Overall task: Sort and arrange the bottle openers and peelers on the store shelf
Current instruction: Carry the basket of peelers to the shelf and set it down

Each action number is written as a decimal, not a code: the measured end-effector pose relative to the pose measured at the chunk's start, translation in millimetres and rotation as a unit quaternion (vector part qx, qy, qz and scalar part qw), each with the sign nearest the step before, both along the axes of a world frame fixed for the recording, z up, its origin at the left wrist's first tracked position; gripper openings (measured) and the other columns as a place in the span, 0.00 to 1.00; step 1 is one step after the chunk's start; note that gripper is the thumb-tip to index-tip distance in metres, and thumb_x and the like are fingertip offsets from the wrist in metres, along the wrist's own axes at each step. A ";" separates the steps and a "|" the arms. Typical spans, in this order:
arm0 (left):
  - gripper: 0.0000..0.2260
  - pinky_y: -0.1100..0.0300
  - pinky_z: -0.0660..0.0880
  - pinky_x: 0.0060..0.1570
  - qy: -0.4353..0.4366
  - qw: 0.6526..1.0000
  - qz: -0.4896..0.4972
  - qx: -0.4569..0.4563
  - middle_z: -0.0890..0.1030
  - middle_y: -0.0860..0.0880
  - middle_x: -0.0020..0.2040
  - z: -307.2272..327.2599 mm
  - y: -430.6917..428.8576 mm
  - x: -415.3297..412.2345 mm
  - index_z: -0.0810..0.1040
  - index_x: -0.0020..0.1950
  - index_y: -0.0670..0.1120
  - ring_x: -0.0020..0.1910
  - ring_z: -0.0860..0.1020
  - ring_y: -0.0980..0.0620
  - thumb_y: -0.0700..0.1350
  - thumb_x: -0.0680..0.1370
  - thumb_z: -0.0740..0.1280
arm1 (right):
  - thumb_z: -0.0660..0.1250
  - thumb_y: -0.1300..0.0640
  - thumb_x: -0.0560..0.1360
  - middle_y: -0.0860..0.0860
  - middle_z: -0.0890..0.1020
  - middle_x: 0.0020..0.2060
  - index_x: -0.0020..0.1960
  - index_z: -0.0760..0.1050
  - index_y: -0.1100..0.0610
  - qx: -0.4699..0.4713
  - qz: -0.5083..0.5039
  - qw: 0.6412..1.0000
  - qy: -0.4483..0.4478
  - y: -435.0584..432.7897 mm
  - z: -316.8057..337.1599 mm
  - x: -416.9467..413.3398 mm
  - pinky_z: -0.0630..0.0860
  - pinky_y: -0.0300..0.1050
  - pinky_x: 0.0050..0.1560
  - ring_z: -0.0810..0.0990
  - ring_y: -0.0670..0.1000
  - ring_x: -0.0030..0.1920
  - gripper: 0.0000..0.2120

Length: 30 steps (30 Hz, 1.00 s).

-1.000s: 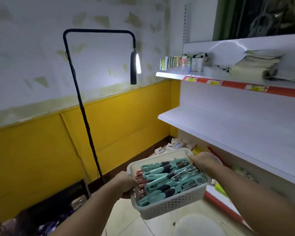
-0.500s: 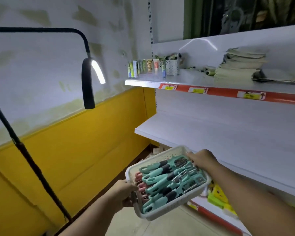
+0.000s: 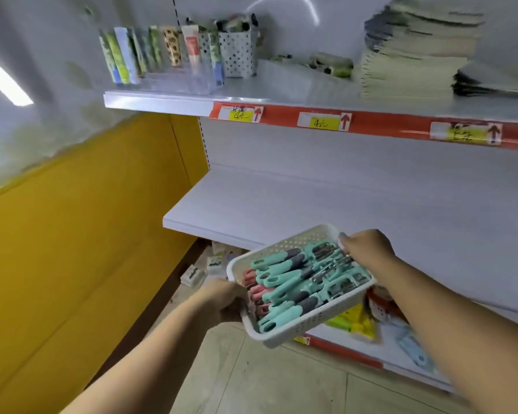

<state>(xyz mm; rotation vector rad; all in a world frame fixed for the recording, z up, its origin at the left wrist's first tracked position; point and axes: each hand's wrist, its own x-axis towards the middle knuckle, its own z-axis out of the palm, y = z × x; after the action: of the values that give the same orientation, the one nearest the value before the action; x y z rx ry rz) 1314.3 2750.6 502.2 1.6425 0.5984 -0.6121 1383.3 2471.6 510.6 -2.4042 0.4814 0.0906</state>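
Presently my left hand (image 3: 225, 300) and right hand (image 3: 368, 249) clench the white basket's (image 3: 281, 245) opposite ends; the middle shelf (image 3: 326, 204) lies just beyond, slightly higher.

1. Upper shelf (image 3: 296, 91): tubes (image 3: 150, 52) at 11 o'clock, dotted holder (image 3: 237, 53) at 12, stacked booklets (image 3: 407, 55) at 1.
2. Middle shelf (image 3: 341, 210): white board, centre.
3. Bottom shelf (image 3: 341, 349): yellow packets (image 3: 353, 321) at 5 o'clock.
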 end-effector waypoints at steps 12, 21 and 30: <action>0.03 0.51 0.82 0.40 -0.020 0.997 0.050 -0.048 0.85 0.40 0.42 -49.5 85.5 170.9 0.78 0.47 0.42 0.42 0.84 0.43 0.37 0.77 0.65 | 0.66 0.41 0.74 0.65 0.82 0.42 0.44 0.80 0.66 0.005 0.077 0.997 0.018 95.9 -63.0 207.9 0.75 0.49 0.36 0.82 0.63 0.43 0.26; 0.06 0.56 0.81 0.30 -0.060 0.976 0.197 -0.067 0.84 0.39 0.41 -67.0 152.5 246.3 0.77 0.48 0.38 0.35 0.83 0.45 0.38 0.80 0.61 | 0.63 0.61 0.76 0.62 0.82 0.50 0.55 0.78 0.64 -0.085 0.200 0.973 -0.082 212.5 -34.7 305.6 0.78 0.56 0.50 0.80 0.63 0.48 0.11; 0.12 0.59 0.79 0.26 -0.072 0.948 0.298 -0.088 0.82 0.37 0.49 -101.0 158.4 323.0 0.75 0.56 0.38 0.36 0.81 0.46 0.46 0.80 0.63 | 0.62 0.57 0.79 0.54 0.78 0.62 0.65 0.74 0.57 -0.073 0.295 0.952 -0.035 218.2 -68.8 277.8 0.73 0.46 0.61 0.76 0.55 0.61 0.15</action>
<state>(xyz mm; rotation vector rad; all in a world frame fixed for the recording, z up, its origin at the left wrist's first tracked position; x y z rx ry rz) 1637.3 2909.0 401.3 1.2353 0.8593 -0.0946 1661.1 2689.8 441.7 -2.6100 -0.2861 0.2360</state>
